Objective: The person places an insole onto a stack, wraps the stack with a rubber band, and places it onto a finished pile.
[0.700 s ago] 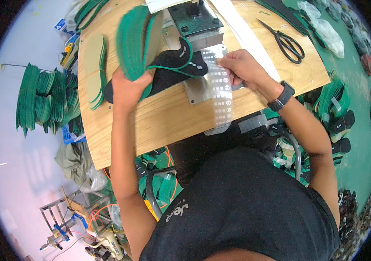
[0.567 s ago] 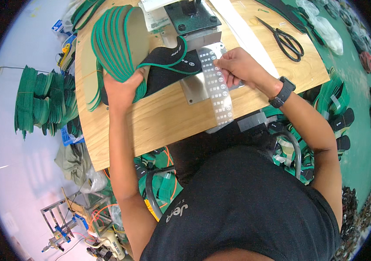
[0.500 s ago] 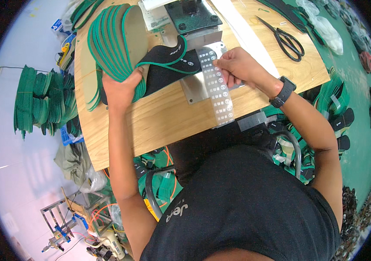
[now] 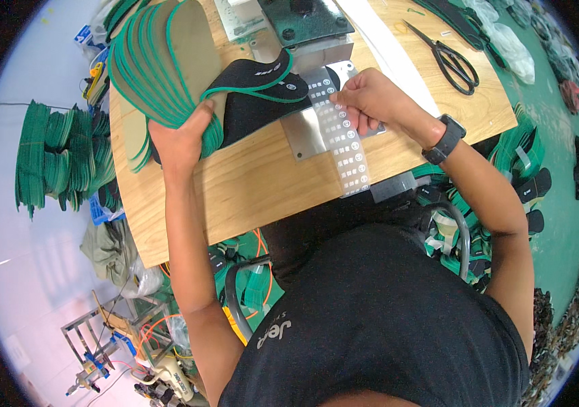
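Observation:
My left hand (image 4: 184, 138) is wrapped round the heel end of a fanned stack of insoles (image 4: 146, 64), beige with green edges. Beside the stack, black insoles (image 4: 255, 115) with small white marks reach toward a metal plate (image 4: 306, 136). The upper one bends upward at its tip. My right hand (image 4: 381, 105) pinches the edge of a clear film strip (image 4: 349, 152) printed with rows of white marks. The strip's far end lies over a black insole tip at the plate, and its near end hangs past the table's front edge.
A dark press block (image 4: 306, 24) stands behind the plate. Black-handled scissors (image 4: 453, 68) lie at the right on the wooden table (image 4: 262, 193), near a white strip (image 4: 398, 61). Bundled green insoles (image 4: 66, 152) are stacked at the left. A chair frame (image 4: 462, 237) is beside me.
My left hand and the insole stack have shifted slightly left. The black insoles have moved left with them, while my right hand keeps its pinch on the film strip in nearly the same place.

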`<state>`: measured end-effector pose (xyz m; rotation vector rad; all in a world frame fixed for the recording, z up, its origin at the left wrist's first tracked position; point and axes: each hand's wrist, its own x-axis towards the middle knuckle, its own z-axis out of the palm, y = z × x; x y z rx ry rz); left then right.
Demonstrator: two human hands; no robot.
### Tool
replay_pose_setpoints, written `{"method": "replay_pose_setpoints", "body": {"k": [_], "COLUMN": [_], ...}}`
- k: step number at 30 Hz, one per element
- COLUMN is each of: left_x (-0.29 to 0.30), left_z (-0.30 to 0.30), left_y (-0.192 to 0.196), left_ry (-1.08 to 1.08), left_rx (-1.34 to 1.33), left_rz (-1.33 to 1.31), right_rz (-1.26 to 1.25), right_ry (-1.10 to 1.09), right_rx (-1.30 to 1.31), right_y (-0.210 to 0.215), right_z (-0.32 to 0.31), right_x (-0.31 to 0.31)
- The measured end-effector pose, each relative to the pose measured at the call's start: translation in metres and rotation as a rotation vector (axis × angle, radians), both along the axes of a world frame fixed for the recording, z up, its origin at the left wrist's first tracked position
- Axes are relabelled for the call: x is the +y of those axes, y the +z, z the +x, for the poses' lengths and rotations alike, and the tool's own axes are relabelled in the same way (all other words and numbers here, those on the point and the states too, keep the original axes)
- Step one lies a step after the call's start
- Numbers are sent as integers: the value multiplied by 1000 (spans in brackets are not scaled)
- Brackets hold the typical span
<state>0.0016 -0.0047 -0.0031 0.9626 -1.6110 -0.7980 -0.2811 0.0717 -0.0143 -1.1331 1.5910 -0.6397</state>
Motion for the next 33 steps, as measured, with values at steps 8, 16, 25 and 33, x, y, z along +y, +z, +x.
{"method": "replay_pose_setpoints", "body": {"k": [8,16,25,33], "left_x": [-2,-3,-2,0], "left_z": [3,3,2,2], "left_y": [-2,-4,-5,-3], "left_ry": [25,12,12,-13], "left_rx": [-6,3,-65,-74], "left_rz": [40,57,36,39], "right_rz": [1,-15,-8,-23], "right_ry": [-30,-38,-39,-32], "right_rx": [-70,-61,-53,-48], "right_y": [2,0,1,0], "right_z": [1,1,1,1], "right_x": [1,0,0,-1]}}
